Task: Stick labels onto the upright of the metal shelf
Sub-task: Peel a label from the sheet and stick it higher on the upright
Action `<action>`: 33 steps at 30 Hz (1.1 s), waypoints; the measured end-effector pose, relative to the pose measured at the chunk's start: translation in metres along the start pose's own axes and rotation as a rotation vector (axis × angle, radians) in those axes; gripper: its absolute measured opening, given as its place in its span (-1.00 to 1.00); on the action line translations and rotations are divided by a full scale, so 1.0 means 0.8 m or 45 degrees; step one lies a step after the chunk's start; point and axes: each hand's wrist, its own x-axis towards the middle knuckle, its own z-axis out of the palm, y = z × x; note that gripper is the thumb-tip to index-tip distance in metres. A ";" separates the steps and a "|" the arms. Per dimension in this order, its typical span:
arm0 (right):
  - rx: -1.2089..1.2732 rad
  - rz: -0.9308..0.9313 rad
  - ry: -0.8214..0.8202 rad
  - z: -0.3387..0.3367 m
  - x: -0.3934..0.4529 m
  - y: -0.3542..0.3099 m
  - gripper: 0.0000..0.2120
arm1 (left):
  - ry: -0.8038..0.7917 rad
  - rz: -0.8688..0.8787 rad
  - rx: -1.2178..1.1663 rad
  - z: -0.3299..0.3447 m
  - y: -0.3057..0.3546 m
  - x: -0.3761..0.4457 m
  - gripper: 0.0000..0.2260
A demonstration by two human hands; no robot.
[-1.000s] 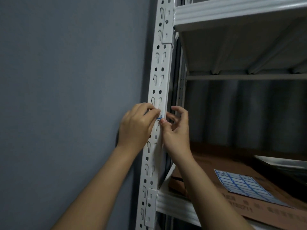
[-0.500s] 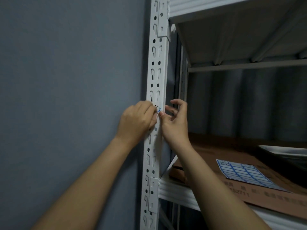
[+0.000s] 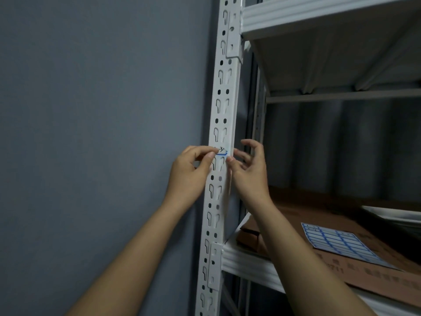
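A white perforated upright (image 3: 222, 106) of the metal shelf runs top to bottom in the middle of the head view. A small white label (image 3: 221, 151) with a blue border and handwritten black marks lies across it at hand height. My left hand (image 3: 191, 174) pinches the label's left end against the upright with thumb and forefinger. My right hand (image 3: 249, 172) is at the upright's right edge, its thumb tip touching just under the label's right end, the other fingers loosely curled and spread.
A sheet of blue-bordered labels (image 3: 341, 244) lies on brown cardboard (image 3: 296, 220) on the lower shelf (image 3: 246, 263). An upper shelf (image 3: 319, 12) crosses overhead. A grey wall (image 3: 102, 133) fills the left side.
The label now shows on the upright between my hands, where before my left fingers covered most of it. Both hands stay at the same spot on the upright.
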 end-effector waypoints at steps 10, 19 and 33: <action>-0.165 -0.353 0.001 0.008 -0.023 -0.018 -0.88 | -0.029 -0.231 -0.380 -0.011 0.018 -0.015 -0.82; -0.119 -0.246 -0.104 -0.016 -0.020 -0.032 -0.89 | 0.001 0.116 0.194 -0.007 0.021 -0.023 -0.85; -0.188 -0.151 0.175 -0.022 0.010 0.006 -0.84 | 0.078 0.206 0.412 0.005 -0.014 -0.002 -0.84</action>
